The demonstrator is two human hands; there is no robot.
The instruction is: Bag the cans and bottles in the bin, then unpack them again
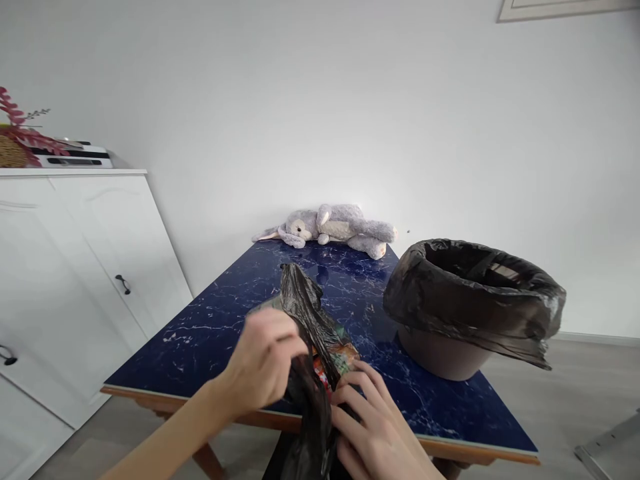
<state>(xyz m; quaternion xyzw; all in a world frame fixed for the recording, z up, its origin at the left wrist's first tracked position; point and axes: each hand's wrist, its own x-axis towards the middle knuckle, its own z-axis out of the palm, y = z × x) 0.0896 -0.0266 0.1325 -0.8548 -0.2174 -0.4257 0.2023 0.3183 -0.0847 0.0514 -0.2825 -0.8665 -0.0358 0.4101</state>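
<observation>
A black plastic bag [306, 310], crumpled and drawn out long, lies at the front of the blue marbled table [210, 333] and hangs over its near edge. My left hand [263, 357] is closed on the bag from the left, its fingers pinched together. On the other side, my right hand [367, 417] has its fingers curled against the bag. Between the hands, a colourful printed wrapper [320, 373] with red, orange and green shows through the folds. The thin plastic inside my fingers is partly hidden.
A brown bin [440, 353] lined with a black bin bag [450, 307] stands at the table's right. A grey plush rabbit [345, 230] lies along the wall at the back. White cabinets [95, 267] stand to the left; a metal leg [610, 437] shows at lower right.
</observation>
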